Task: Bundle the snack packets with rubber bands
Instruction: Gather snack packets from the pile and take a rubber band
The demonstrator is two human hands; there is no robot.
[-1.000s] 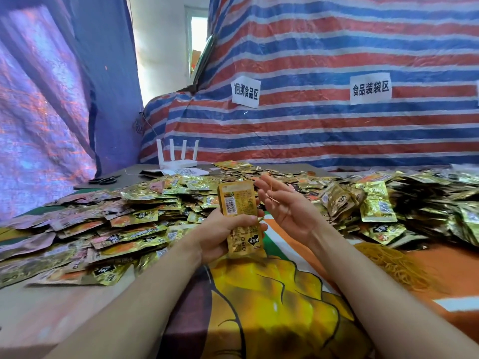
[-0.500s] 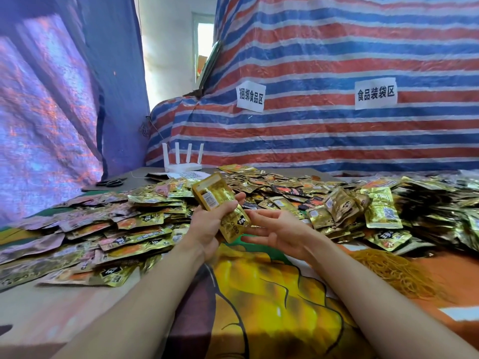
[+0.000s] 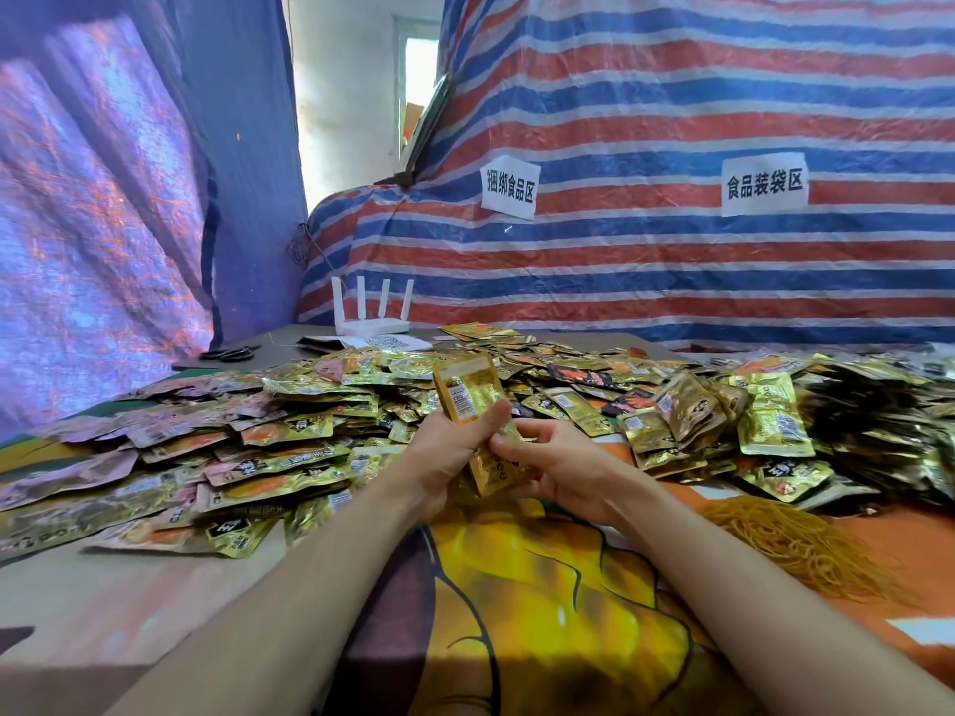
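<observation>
A small stack of gold snack packets (image 3: 473,392) stands nearly upright above the table's front middle. My left hand (image 3: 447,457) grips the stack around its middle, thumb across the front. My right hand (image 3: 555,467) holds the stack's lower end from the right, fingers curled under it and thumb on its face. Any rubber band on the stack or fingers is too small to tell. A heap of tan rubber bands (image 3: 806,547) lies on the table to the right of my right forearm.
Loose gold and orange packets (image 3: 268,447) cover the table's left and middle. Banded bundles (image 3: 687,410) and darker packets (image 3: 878,421) pile at the right. Scissors (image 3: 230,354) and a white router (image 3: 372,323) sit at the back left. A striped tarp (image 3: 672,261) hangs behind.
My right hand came down from an open raised pose and closed onto the stack's lower end. The stack tilted left, then came back nearly upright in my left hand.
</observation>
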